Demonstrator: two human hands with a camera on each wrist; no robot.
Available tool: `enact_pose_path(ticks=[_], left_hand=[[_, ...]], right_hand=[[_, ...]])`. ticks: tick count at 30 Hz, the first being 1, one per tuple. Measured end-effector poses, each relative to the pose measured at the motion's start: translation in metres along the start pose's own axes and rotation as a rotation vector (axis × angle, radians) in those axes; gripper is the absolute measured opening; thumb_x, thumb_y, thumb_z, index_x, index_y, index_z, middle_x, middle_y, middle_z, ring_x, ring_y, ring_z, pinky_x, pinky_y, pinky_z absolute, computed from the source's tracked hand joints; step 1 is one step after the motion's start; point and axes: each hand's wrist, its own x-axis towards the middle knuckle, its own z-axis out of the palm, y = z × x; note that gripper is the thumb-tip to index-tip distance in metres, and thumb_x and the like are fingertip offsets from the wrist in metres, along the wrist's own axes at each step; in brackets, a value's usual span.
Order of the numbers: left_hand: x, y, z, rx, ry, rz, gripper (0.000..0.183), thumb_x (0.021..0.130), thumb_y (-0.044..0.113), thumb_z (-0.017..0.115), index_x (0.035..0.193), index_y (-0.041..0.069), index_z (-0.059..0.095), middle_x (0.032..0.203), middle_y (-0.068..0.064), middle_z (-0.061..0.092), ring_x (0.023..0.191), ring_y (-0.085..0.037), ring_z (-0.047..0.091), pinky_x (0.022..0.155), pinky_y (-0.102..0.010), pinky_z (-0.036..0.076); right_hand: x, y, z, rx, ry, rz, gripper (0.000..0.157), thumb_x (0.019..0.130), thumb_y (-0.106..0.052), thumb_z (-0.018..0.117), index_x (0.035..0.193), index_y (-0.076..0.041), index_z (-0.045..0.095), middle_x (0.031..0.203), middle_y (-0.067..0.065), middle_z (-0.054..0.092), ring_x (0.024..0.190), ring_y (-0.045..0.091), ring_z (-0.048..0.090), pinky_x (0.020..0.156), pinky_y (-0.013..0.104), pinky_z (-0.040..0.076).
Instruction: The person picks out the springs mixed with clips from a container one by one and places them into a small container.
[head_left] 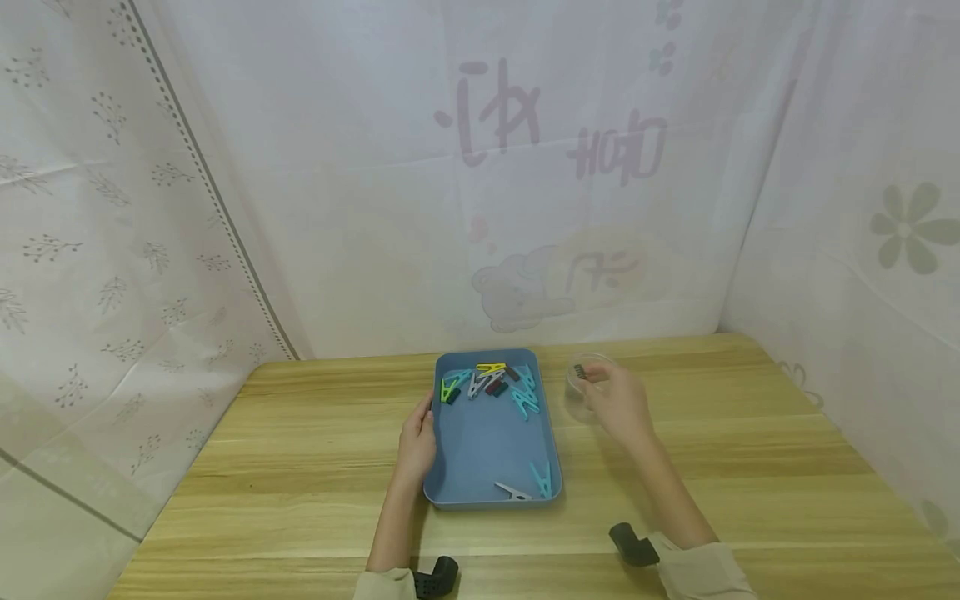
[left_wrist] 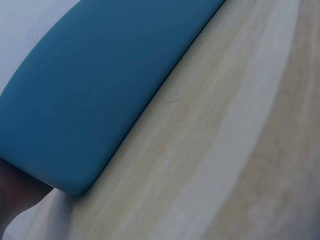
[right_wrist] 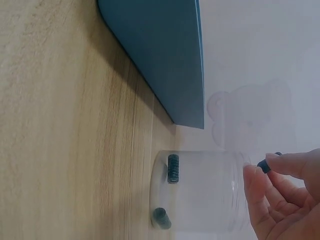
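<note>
My left hand (head_left: 417, 446) grips the left side of a blue rectangular tray (head_left: 480, 446), near the middle of its length. Plastic clothespins in light blue (head_left: 525, 403), yellow (head_left: 491, 367), green (head_left: 447, 389) and grey lie in it, most at the far end. Small dark pieces (head_left: 453, 396) lie among them. Between thumb and fingers, my right hand (head_left: 618, 404) pinches a small dark ribbed cylinder (right_wrist: 264, 166), just above the mouth of a clear plastic jar (right_wrist: 205, 192). Inside the jar, two similar dark cylinders (right_wrist: 173, 169) rest at the bottom.
The tray and jar stand side by side on a wood-grain table (head_left: 315, 467), the jar at the right. A grey clothespin (head_left: 513, 492) and a light blue one lie at the tray's near end. Patterned white curtains (head_left: 375, 208) hang behind and at both sides.
</note>
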Motion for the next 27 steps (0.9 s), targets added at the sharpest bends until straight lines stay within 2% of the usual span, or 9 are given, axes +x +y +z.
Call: enact_pose_path(ticks=[4,12,23,27], left_hand=[[0.000,0.000,0.000,0.002,-0.002,-0.003,0.047,0.113,0.002,0.033,0.158,-0.010,0.037,0.166,-0.030,0.034,0.158,-0.047,0.024,0.129,-0.060,0.022],[0.001,-0.001,0.000,0.002,-0.001,-0.006,0.047,0.114,0.002,0.033,0.159,-0.009,0.037,0.166,-0.029,0.034,0.158,-0.047,0.024,0.129,-0.061,0.022],[0.002,-0.002,0.000,0.008,0.002,-0.005,0.047,0.113,0.003,0.033,0.159,-0.008,0.038,0.166,-0.028,0.035,0.158,-0.046,0.024,0.129,-0.060,0.022],[0.001,-0.002,0.000,0.016,0.003,0.000,0.046,0.113,0.002,0.033,0.158,-0.008,0.038,0.166,-0.029,0.036,0.157,-0.046,0.025,0.129,-0.060,0.022]], right_hand=[[0.000,0.000,-0.002,-0.002,0.001,0.026,0.033,0.103,-0.003,0.063,0.130,0.015,0.061,0.126,0.037,0.065,0.081,0.039,0.077,0.054,0.018,0.056],[-0.002,0.004,-0.006,-0.017,0.001,0.026,0.034,0.104,-0.003,0.063,0.132,0.016,0.059,0.128,0.039,0.063,0.087,0.044,0.077,0.060,0.022,0.062],[-0.001,0.007,-0.009,-0.018,0.012,0.034,0.034,0.104,-0.005,0.063,0.131,0.016,0.060,0.127,0.038,0.064,0.082,0.041,0.076,0.059,0.023,0.061],[-0.001,0.009,-0.011,-0.021,0.022,0.039,0.034,0.104,-0.005,0.064,0.130,0.015,0.061,0.127,0.037,0.065,0.075,0.033,0.076,0.058,0.022,0.060]])
